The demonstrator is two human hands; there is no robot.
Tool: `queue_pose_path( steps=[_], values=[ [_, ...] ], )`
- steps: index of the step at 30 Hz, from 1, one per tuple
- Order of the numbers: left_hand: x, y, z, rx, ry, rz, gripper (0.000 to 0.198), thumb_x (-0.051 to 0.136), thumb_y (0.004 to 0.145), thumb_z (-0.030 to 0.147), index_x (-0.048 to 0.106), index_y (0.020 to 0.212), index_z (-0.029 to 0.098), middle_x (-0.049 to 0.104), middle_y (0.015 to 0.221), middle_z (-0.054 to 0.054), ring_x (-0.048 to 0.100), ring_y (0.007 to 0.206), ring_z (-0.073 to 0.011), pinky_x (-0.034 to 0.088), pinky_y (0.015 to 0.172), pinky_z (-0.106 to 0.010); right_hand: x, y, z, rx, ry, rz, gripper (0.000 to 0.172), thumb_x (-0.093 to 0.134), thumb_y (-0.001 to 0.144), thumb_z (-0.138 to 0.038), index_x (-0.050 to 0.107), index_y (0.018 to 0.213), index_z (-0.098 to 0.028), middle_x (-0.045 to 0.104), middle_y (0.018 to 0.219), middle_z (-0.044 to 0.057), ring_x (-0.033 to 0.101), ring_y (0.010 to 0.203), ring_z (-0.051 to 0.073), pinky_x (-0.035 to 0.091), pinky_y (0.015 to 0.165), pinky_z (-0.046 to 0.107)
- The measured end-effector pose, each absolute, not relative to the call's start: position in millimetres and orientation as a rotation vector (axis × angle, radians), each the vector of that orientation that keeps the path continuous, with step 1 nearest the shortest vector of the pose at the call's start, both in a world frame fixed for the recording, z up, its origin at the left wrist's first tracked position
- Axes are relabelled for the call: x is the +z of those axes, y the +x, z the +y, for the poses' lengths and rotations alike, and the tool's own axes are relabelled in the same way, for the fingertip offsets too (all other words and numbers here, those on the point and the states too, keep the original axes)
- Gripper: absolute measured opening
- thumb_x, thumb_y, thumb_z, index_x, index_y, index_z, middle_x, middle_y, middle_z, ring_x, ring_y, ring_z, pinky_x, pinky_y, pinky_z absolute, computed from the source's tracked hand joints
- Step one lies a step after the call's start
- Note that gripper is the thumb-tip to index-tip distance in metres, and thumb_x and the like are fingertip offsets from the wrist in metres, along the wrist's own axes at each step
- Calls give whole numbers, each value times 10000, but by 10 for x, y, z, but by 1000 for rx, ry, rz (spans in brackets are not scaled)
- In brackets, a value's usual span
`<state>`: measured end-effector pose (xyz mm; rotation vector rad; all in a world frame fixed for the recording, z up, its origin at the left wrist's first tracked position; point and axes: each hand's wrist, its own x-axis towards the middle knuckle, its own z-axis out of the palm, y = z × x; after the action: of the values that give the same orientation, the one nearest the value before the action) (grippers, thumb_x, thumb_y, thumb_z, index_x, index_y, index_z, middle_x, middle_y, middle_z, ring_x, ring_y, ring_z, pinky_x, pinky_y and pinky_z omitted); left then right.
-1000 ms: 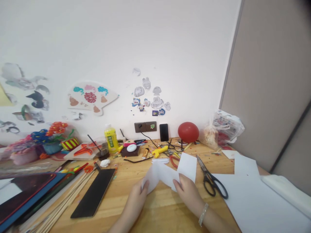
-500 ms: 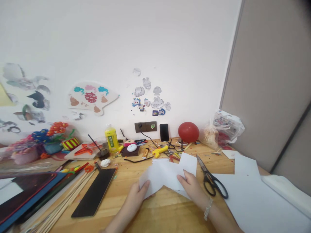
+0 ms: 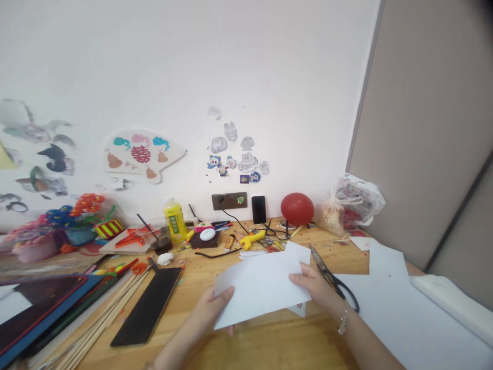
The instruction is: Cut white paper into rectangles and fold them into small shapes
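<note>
Gripping paper [image 3: 258, 288] with left hand [image 3: 216, 304] and right hand [image 3: 316, 285], above table [image 3: 246, 347]. Might crease or tear if pulled unevenly; might snag on scissors [image 3: 327, 273] just beside right hand if swung sideways.

Pretty bright, soft light overall, source somewhere out of frame. The white wall [image 3: 292, 77] goes a bit pale gray up top, and the tabletop [image 3: 269, 339] looks darker at bottom center, below the paper [image 3: 258, 285]. Middle's reasonably sharp, but the cutouts [image 3: 56, 156] at far left are kinda smeary, wide-angle style. Upper right corner falls off into dark blur.
</note>
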<state>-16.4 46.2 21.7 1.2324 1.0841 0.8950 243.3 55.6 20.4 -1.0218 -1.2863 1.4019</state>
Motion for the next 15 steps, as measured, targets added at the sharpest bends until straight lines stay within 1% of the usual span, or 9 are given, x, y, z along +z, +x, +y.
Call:
queue_pose_path(
  steps=[3,6,8,10,11,13,15],
  values=[
    [265,-156,426,897,1219,1083,493,662,606,616,560,690,141,611,441,-6,557,329,-148,366,328,-209,212,2429,558,1415,-1006,-1253,380,695,598,-464,597,763,-136,556,488,-31,462,359,87,369,349,202],
    [301,-134,405,893,1197,1100,500,692,579,605,565,708,139,638,481,-22,564,338,-150,375,321,-210,189,2401,561,1411,-1014,-1228,375,682,605,-466,607,754,-131,539,477,-32,442,347,85,359,340,206],
    [316,-116,397,902,1181,1121,506,681,587,617,566,710,139,640,479,-25,561,334,-146,381,322,-208,162,2379,560,1395,-1028,-1222,388,662,619,-482,612,775,-130,527,476,-35,429,345,85,359,342,211],
    [325,-100,398,921,1163,1152,498,628,639,633,562,683,142,622,443,-20,551,322,-138,385,324,-203,141,2363,556,1363,-1052,-1232,412,619,660,-513,617,820,-134,543,502,-23,458,376,103,388,372,226],
    [326,-94,402,931,1153,1169,493,601,665,635,558,664,145,608,420,-16,544,313,-136,384,320,-203,137,2360,554,1338,-1069,-1246,423,588,691,-529,619,846,-137,570,535,-7,498,419,121,420,413,241],
    [326,-83,416,945,1128,1204,466,586,695,614,551,643,152,588,393,-7,531,295,-140,379,302,-209,146,2362,553,1267,-1120,-1291,449,531,741,-555,625,884,-140,631,641,36,582,565,170,481,548,288],
    [322,-70,436,951,1099,1235,416,594,721,561,549,644,155,587,391,-2,533,290,-149,380,289,-217,173,2366,562,1168,-1188,-1357,489,487,765,-580,632,903,-135,667,771,75,612,739,219,485,705,337]
  ],
)
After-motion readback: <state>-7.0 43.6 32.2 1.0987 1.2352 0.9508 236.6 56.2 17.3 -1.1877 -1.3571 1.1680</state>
